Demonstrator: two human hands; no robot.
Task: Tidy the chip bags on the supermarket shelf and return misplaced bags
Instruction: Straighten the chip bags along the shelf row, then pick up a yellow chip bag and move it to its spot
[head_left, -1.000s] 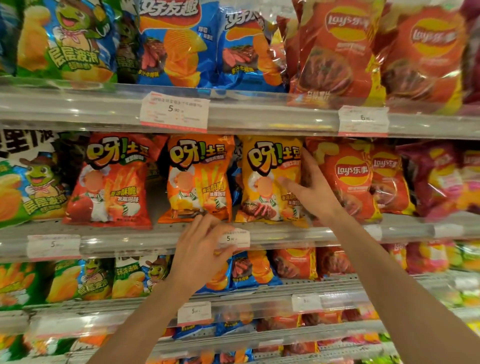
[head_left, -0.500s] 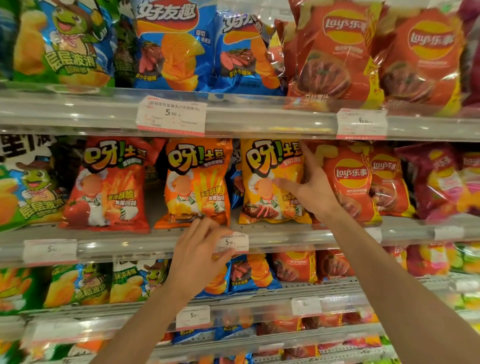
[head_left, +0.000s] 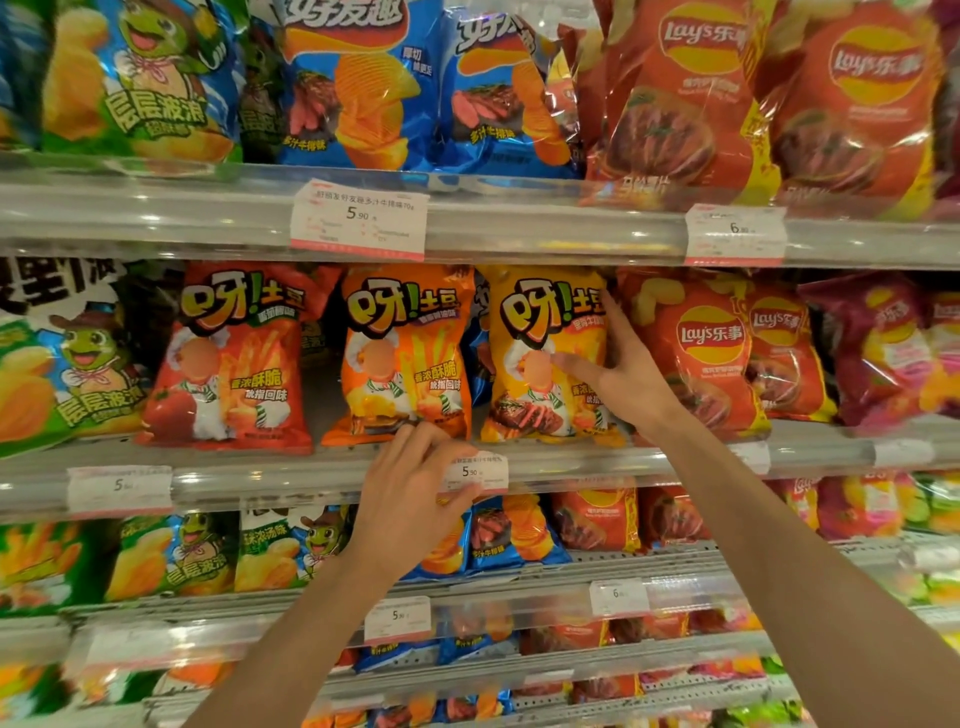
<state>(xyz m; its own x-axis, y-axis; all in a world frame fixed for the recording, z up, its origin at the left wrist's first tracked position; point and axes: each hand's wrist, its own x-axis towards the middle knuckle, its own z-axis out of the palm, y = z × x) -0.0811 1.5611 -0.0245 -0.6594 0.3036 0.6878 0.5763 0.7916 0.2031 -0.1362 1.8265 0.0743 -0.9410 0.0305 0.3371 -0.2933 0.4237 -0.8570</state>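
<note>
On the middle shelf stand three matching fry-snack bags: a red one (head_left: 228, 358), an orange one (head_left: 405, 358) and a yellow one (head_left: 545, 358). My right hand (head_left: 618, 374) grips the yellow bag's right edge, thumb across its front, fingers behind it next to a red Lay's bag (head_left: 696, 353). My left hand (head_left: 410, 493) rests on the shelf's front rail (head_left: 260, 478), fingertips at the orange bag's bottom edge and thumb by a price tag (head_left: 475, 470). A blue bag (head_left: 480, 332) shows in the gap between the orange and yellow bags.
The upper shelf carries green frog bags (head_left: 135, 83), blue ridged-chip bags (head_left: 358, 83) and large red Lay's bags (head_left: 680, 98). More Lay's bags (head_left: 872, 353) fill the middle shelf's right. Lower shelves hold green, blue and red bags (head_left: 498, 535). Price tags line every rail.
My right hand has slid up along the yellow bag's right edge and the bag now stands straighter. My left hand stays on the rail.
</note>
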